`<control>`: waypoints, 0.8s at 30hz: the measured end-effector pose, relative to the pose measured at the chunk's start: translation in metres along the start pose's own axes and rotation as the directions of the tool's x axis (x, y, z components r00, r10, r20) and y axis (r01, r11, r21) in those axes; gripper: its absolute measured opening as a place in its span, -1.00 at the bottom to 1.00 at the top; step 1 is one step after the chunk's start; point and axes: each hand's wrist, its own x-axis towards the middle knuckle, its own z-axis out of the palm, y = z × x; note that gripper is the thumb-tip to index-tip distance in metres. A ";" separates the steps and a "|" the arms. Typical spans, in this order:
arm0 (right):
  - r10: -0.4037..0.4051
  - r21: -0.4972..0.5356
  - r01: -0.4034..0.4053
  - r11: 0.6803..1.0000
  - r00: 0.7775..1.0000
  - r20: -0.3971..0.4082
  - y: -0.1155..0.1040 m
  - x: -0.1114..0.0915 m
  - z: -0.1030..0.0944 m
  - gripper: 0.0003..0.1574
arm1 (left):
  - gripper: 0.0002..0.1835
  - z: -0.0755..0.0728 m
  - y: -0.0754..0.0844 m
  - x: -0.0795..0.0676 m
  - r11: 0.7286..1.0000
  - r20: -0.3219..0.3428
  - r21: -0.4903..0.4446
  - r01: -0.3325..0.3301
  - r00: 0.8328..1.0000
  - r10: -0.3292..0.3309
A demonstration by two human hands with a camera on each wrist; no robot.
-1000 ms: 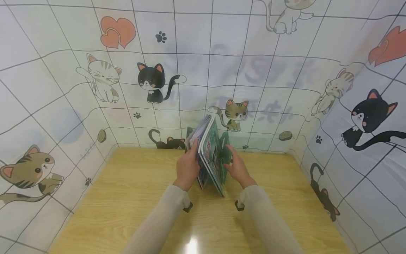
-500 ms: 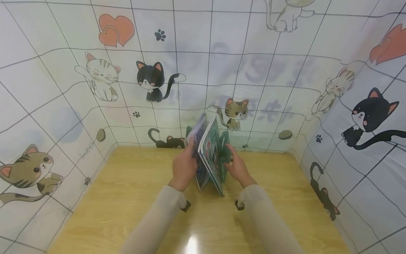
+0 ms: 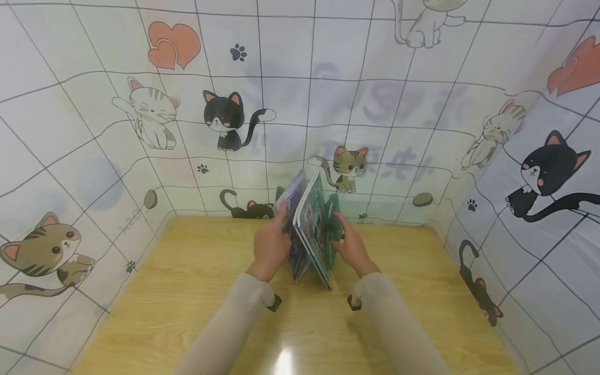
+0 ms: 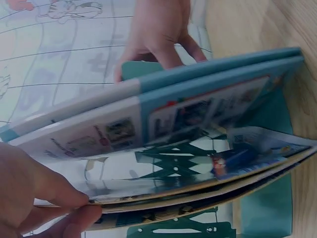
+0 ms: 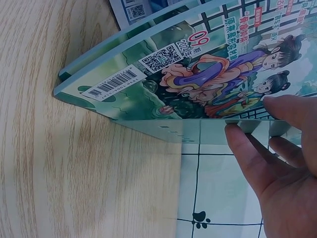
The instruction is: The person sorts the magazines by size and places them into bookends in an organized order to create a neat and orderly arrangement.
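Two groups of thin magazines stand upright in a green expandable bookend (image 3: 334, 205), leaning apart at the bottom. My left hand (image 3: 272, 245) pinches the edges of the left magazines (image 3: 292, 195) between thumb and fingers, as the left wrist view shows. The right magazines (image 5: 148, 94), green with illustrated figures and a barcode, lean beside my right hand (image 5: 287, 173). That hand grips the bookend's right end plate, with fingers on both sides of it. The bookend's green lattice (image 4: 173, 161) shows between the two groups in the left wrist view.
The bookend stands at the back of a wooden table (image 3: 211, 250), close to a white wall covering (image 3: 290, 104) with a grid and printed cats. Similar coverings rise at both sides. Bare wood lies left, right and in front of the magazines.
My left hand has shifted left with the left magazines, widening the gap to the right group. Over the last half second it hardly moves. The right hand stays at the bookend plate.
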 end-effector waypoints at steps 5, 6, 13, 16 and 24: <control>-0.010 0.004 0.010 1.000 1.000 -0.012 0.001 0.001 -0.001 0.14 | -0.15 -0.001 0.000 0.001 1.000 0.013 -0.002 -0.008 1.000 0.008; -0.015 0.006 0.015 1.000 1.000 -0.015 0.001 0.002 -0.001 0.14 | -0.15 0.000 -0.001 0.000 1.000 0.016 -0.003 -0.010 1.000 0.010; -0.026 0.002 0.026 1.000 1.000 -0.017 0.002 0.001 0.000 0.15 | -0.10 0.009 -0.005 -0.004 0.999 -0.052 -0.040 -0.021 0.998 0.019; -0.021 -0.004 0.021 1.000 1.000 -0.015 0.003 0.001 0.001 0.15 | -0.07 0.014 -0.006 -0.009 0.993 -0.079 -0.113 0.032 0.996 -0.041; -0.014 -0.005 0.014 1.000 1.000 -0.017 0.003 0.000 0.002 0.16 | -0.53 0.024 -0.008 -0.020 0.915 -0.032 -0.353 0.196 0.975 -0.221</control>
